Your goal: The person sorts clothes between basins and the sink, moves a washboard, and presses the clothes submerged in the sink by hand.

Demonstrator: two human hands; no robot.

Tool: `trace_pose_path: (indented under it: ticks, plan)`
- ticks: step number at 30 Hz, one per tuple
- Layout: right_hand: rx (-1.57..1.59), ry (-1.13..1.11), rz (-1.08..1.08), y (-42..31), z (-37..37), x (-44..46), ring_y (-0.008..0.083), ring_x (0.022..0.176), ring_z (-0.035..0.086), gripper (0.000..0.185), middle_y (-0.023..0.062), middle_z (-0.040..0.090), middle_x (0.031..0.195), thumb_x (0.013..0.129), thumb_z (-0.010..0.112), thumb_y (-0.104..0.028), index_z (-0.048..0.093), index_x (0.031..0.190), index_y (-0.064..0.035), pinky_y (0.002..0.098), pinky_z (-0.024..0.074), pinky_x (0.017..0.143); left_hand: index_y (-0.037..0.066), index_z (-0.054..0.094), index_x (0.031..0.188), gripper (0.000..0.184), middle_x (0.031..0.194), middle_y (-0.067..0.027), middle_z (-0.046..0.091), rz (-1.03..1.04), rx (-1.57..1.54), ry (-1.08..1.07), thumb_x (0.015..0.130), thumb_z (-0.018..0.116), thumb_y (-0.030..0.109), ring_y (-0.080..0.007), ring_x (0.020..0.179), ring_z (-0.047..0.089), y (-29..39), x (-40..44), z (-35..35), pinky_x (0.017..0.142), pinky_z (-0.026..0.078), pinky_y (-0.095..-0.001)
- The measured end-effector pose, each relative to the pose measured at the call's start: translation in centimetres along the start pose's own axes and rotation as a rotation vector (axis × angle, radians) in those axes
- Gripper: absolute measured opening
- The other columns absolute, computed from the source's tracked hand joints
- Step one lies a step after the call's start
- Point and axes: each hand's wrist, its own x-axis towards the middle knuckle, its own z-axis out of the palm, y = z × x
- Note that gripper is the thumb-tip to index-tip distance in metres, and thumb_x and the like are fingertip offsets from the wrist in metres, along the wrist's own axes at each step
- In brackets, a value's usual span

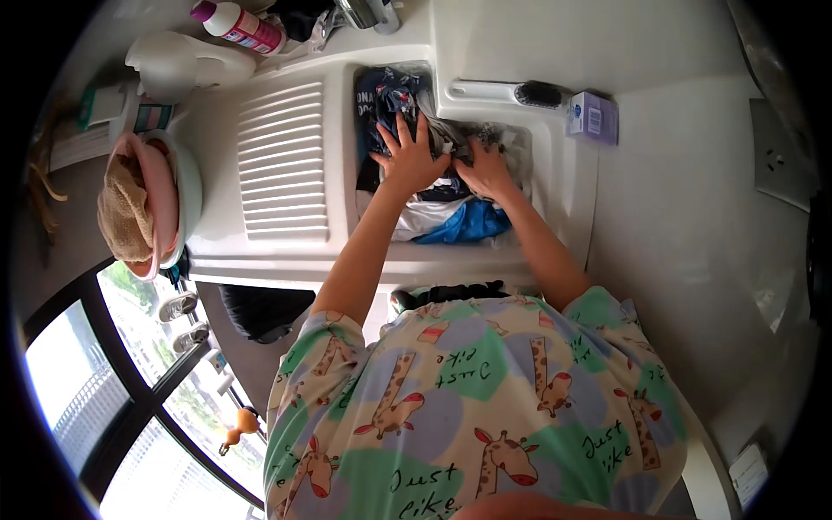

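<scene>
Head view: both hands are down in the sink basin (548,195), working in a heap of dark clothes (392,89). Left hand (410,159) is palm down on the heap, fingers fanned apart, not clamped on anything. Right hand (485,170) is just beside it, toward the right wall, fingers bent down into the fabric; can't tell if it's pinching cloth, fingertips are hidden.

Clothes sit inside the basin, bunched up. White cloth (423,218) and bright blue cloth (468,223) lie along the near side, on the wearer's side of both hands.

Left of basin: ribbed washboard (282,173) surface, then a pink tub (165,195) tilted, tan towel (126,208) in it. Far right: white-handled brush (498,91) flat on the ledge, purple box (594,119) near its bristle end. Far left: white jug (192,69) and a purple-capped bottle (245,29).
</scene>
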Motion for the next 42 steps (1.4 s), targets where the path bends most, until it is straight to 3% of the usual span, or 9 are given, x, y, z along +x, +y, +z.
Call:
trace_pose_path:
  ticks: [5,6,13,18,29,33,34,38,42]
  plan:
    - [-0.153,-0.140,0.075,0.8,0.9,2.7,0.0524,0.124,0.055,0.072,0.0300,0.053,0.142,0.099,0.050,-0.058,0.047,0.150,-0.0078,0.0597,0.0486,0.100,0.009,0.020,0.164,0.113,0.170,-0.0241,0.009,-0.108,0.031,-0.216,0.078,0.067,0.066,-0.0556,0.154,-0.005,0.8,4.2,-0.9,0.106,0.017,-0.0861]
    - [-0.242,0.120,0.095,-0.2,1.2,1.3,0.0467,0.124,0.058,0.073,0.0290,0.058,0.136,0.099,0.052,-0.059,0.045,0.153,-0.0105,0.0584,0.0490,0.100,0.009,0.020,0.165,0.114,0.171,-0.0235,0.009,-0.128,0.019,-0.248,0.078,0.068,0.066,-0.0535,0.155,-0.004,1.1,4.7,-1.3,0.109,0.018,-0.0831]
    - [-0.211,0.153,0.023,2.4,3.0,3.0,0.0461,0.117,0.062,0.061,0.0259,0.060,0.135,0.099,0.055,-0.056,0.052,0.147,-0.0183,0.0579,0.0465,0.104,0.007,0.022,0.163,0.116,0.169,-0.0243,0.019,-0.005,-0.191,-0.365,0.076,0.068,0.067,-0.0476,0.156,0.013,-0.3,8.0,-1.3,0.123,0.023,-0.0606]
    - [-0.272,0.237,-0.095,1.2,1.1,2.7,0.0447,0.107,0.067,0.057,0.0272,0.068,0.113,0.101,0.051,-0.056,0.061,0.132,-0.0089,0.0590,0.0528,0.089,0.008,0.029,0.162,0.112,0.169,-0.0235,0.021,-0.045,-0.107,-0.198,0.074,0.071,0.064,-0.0500,0.155,0.012,-1.9,10.3,2.8,0.115,0.014,-0.0781]
    - [0.232,0.253,-0.148,-1.5,-2.4,-0.5,0.0463,0.087,0.070,0.054,0.0252,0.073,0.090,0.090,0.069,-0.053,0.068,0.100,0.0001,0.0498,0.0549,0.077,0.011,0.038,0.157,0.126,0.169,-0.0171,0.022,0.142,-0.123,0.228,0.063,0.072,0.087,-0.0396,0.158,0.014,-2.2,-2.4,1.3,0.115,0.019,-0.0762]
    - [0.217,0.152,-0.219,-5.1,-5.1,-3.0,0.0456,0.084,0.067,0.046,0.0242,0.068,0.083,0.089,0.072,-0.046,0.064,0.088,-0.0008,0.0491,0.0524,0.071,0.018,0.046,0.147,0.109,0.160,-0.0156,0.036,0.203,-0.212,0.310,0.056,0.095,0.049,-0.0415,0.151,0.029,-3.1,-3.8,0.5,0.106,0.044,-0.0656]
    - [0.176,0.174,-0.271,-5.7,-5.7,-3.3,0.0455,0.083,0.066,0.046,0.0238,0.067,0.081,0.089,0.072,-0.045,0.063,0.085,-0.0006,0.0490,0.0520,0.070,0.018,0.057,0.133,0.081,0.144,-0.0113,0.052,0.213,-0.248,0.410,0.059,0.091,0.023,-0.0380,0.137,0.049,-2.7,-3.8,0.2,0.096,0.055,-0.0516]
    - [0.128,0.299,-0.353,-6.6,-10.1,-4.6,0.0400,0.070,0.063,0.042,0.0199,0.064,0.076,0.086,0.076,-0.038,0.060,0.079,0.0000,0.0448,0.0491,0.064,0.012,0.068,0.108,0.040,0.110,-0.0068,0.069,0.254,-0.491,0.433,0.069,0.071,0.005,-0.0370,0.099,0.068,-4.5,-3.0,-1.3,0.087,0.055,-0.0443]
    - [0.226,0.329,-0.316,-4.6,-14.1,-7.1,0.0239,0.059,0.061,0.030,0.0172,0.065,0.070,0.085,0.077,-0.027,0.065,0.085,0.0001,0.0367,0.0465,0.058,0.005,0.069,0.101,0.036,0.105,-0.0137,0.070,0.304,-0.616,0.513,0.068,0.063,-0.008,-0.0353,0.104,0.069,-7.1,-6.6,-5.0,0.090,0.054,-0.0386]
